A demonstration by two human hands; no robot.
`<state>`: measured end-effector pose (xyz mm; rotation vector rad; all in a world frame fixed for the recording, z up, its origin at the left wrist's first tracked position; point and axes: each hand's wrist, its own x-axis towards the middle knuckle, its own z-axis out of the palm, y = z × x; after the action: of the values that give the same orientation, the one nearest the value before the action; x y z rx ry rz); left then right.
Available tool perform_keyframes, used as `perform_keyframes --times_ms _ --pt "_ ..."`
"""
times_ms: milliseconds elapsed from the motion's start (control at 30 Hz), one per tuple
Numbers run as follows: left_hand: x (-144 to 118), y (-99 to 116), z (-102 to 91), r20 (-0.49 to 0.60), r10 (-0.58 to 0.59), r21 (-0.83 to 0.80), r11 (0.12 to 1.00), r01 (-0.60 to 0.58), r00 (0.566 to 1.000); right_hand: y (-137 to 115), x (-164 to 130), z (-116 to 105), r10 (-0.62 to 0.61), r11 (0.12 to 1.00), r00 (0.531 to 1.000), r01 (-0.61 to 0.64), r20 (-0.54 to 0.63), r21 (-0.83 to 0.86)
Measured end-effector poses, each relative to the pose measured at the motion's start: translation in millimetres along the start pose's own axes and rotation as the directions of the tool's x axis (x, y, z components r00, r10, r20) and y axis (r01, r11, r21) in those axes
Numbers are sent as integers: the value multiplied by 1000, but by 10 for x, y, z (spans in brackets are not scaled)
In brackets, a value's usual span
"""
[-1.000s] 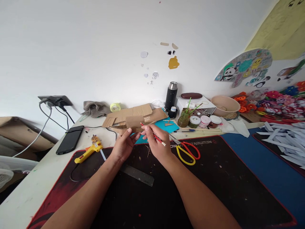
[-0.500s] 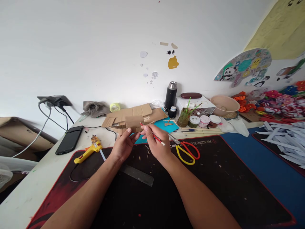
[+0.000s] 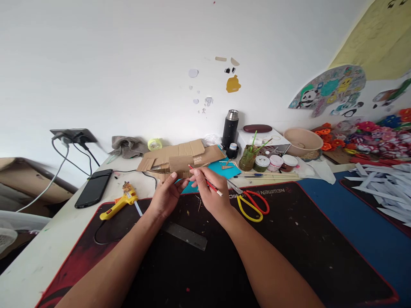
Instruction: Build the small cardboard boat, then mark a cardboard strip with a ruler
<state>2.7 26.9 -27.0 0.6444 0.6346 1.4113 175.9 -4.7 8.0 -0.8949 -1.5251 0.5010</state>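
In the head view my right hand (image 3: 213,188) is closed around a slim red pencil (image 3: 212,185) with a whitish end, which slants up to the left. My left hand (image 3: 167,194) sits just beside it, palm turned up, thumb and fingers curled together. Whatever lies between those fingertips is too small or hidden to make out. Directly beyond both hands lie pieces of brown cardboard (image 3: 188,149), some printed with white letters. Scissors (image 3: 253,206) with one yellow and one red handle rest right of my right hand. Below my hands a clear ruler (image 3: 186,236) lies on the black mat (image 3: 272,252).
A yellow glue gun (image 3: 118,205) and a black phone (image 3: 93,188) lie on the left. A black flask (image 3: 230,130), paint jars (image 3: 262,162) and a beige bowl (image 3: 303,143) stand along the wall. White paper strips (image 3: 385,188) are heaped at the right.
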Motion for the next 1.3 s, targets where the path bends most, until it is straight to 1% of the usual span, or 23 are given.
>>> perform_keyframes --times_ms 200,267,500,700,1033,1300 --pt "5 8 10 -15 8 -3 1000 -8 1000 -6 -5 -3 -10 1000 1000 10 -14 11" --pt "5 7 15 -18 6 3 1000 -5 1000 -5 -8 1 -22 1000 1000 22 -1 1" --pt "17 -43 -9 -14 20 9 1000 -20 1000 -8 -34 24 -114 992 989 119 96 -50" --pt "24 -82 -51 -32 24 61 998 -22 999 -40 -24 25 -186 982 978 189 93 -29" --pt "-1 -76 -15 -25 13 78 997 -11 1000 -27 -17 21 -182 982 977 187 111 -33" --pt "-1 -81 -14 -27 13 82 997 -11 1000 -16 -22 21 -143 987 980 151 136 -51"
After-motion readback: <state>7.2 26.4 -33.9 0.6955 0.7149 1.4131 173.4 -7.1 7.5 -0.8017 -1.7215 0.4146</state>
